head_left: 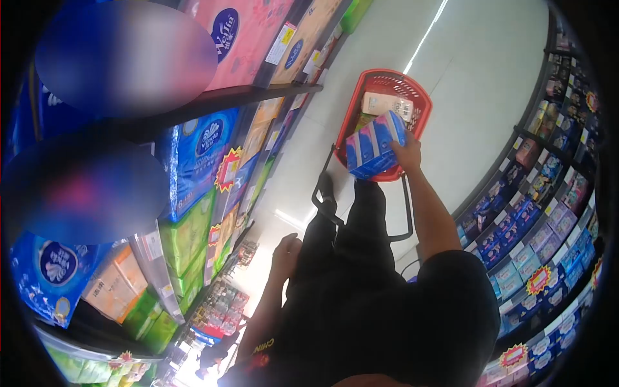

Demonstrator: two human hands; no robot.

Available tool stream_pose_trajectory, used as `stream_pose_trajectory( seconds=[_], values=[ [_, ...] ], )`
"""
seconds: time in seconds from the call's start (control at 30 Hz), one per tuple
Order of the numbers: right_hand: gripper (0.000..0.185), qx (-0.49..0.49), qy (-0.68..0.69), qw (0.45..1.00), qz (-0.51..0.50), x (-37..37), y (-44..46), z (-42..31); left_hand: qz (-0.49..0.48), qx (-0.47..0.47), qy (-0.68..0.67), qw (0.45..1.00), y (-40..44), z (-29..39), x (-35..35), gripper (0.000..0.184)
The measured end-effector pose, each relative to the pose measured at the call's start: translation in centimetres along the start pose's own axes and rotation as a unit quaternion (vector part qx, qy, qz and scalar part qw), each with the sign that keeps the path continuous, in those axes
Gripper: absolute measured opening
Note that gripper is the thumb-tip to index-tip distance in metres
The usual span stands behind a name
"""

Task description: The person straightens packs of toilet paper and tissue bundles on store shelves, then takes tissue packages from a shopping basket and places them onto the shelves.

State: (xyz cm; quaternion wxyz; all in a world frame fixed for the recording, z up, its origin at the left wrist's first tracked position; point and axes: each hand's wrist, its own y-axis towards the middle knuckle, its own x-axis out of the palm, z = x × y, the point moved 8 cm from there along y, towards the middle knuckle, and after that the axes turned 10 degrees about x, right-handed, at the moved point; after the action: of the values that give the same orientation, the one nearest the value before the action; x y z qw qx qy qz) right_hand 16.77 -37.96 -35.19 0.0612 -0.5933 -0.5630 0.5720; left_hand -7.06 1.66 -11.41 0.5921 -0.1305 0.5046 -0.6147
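My right hand is closed on the end of a blue pack of tissues with pink and white bands. That pack is tilted over the near part of a red shopping basket, partly covering what lies inside. Beyond it in the basket is a pale cream pack, and a bit of something green shows at the side. Beside my left thigh hangs my left hand, its fingers loosely curled and nothing visible in them.
Tissue shelves run along the left, with large blue packs and green packs. Curved shelves of small packs line the right. The basket's black handle reaches toward my legs. Pale tiled floor lies between.
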Motion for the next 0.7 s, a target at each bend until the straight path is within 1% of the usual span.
stream_pose_trajectory(
  seconds=[0.03,0.07,0.13,0.17,0.27,0.3,0.4,0.43,0.47,0.5,0.53,0.6,0.63,0.67,0.7],
  values=[
    [0.082,-0.007,0.057,0.998,-0.018,-0.3,0.5,1.4,0.014,0.016,-0.01,1.0,0.0,-0.4,-0.2,0.04],
    [0.08,-0.02,0.122,0.992,-0.029,-1.5,-0.3,1.2,0.017,0.048,-0.009,0.999,0.3,-0.9,-0.3,0.04],
    [0.076,-0.051,0.249,0.966,-0.051,-4.6,-2.7,0.7,0.025,0.051,-0.015,0.998,0.8,-0.4,-0.7,0.039],
    [0.068,-0.027,0.318,0.943,-0.091,-6.5,-5.4,-0.7,0.03,0.084,-0.046,0.995,1.0,-0.2,-0.8,0.037],
    [0.064,-0.024,0.399,0.905,-0.145,-10.3,-11.2,-4.4,0.044,0.141,-0.07,0.987,1.3,2.5,-2.0,0.036],
    [0.064,-0.046,0.406,0.901,-0.145,-11.0,-12.9,-5.3,0.04,0.178,-0.09,0.979,1.1,3.6,-2.6,0.037],
    [0.062,-0.066,0.514,0.82,-0.241,-10.3,-16.8,-6.9,0.054,0.257,-0.157,0.952,-0.3,6.9,-4.7,0.041],
    [0.059,-0.072,0.531,0.784,-0.312,-9.4,-18.0,-7.1,0.058,0.274,-0.187,0.941,-1.2,7.9,-5.6,0.042],
    [0.056,-0.084,0.559,0.748,-0.348,-9.3,-21.3,-9.0,0.064,0.292,-0.22,0.929,-2.1,8.7,-6.6,0.044],
    [0.055,-0.084,0.575,0.718,-0.382,-9.1,-25.1,-11.0,0.038,0.305,-0.266,0.914,-2.7,8.9,-7.2,0.051],
    [0.054,-0.081,0.589,0.687,-0.416,-8.5,-28.4,-12.4,0.036,0.331,-0.29,0.897,-4.0,9.7,-8.2,0.053],
    [0.067,-0.058,0.615,0.646,-0.448,-5.8,-30.9,-12.4,0.036,0.384,-0.33,0.862,-7.3,11.3,-10.7,0.059],
    [0.067,-0.05,0.591,0.677,-0.436,-4.3,-30.9,-11.6,0.033,0.387,-0.354,0.851,-8.6,11.4,-11.5,0.074],
    [0.065,-0.059,0.572,0.671,-0.468,-3.4,-33.0,-12.2,0.062,0.435,-0.318,0.84,-10.3,11.7,-12.9,0.079],
    [0.062,-0.073,0.532,0.69,-0.485,-1.8,-32.7,-11.7,0.093,0.48,-0.279,0.827,-12.1,11.9,-14.3,0.084]
  ],
)
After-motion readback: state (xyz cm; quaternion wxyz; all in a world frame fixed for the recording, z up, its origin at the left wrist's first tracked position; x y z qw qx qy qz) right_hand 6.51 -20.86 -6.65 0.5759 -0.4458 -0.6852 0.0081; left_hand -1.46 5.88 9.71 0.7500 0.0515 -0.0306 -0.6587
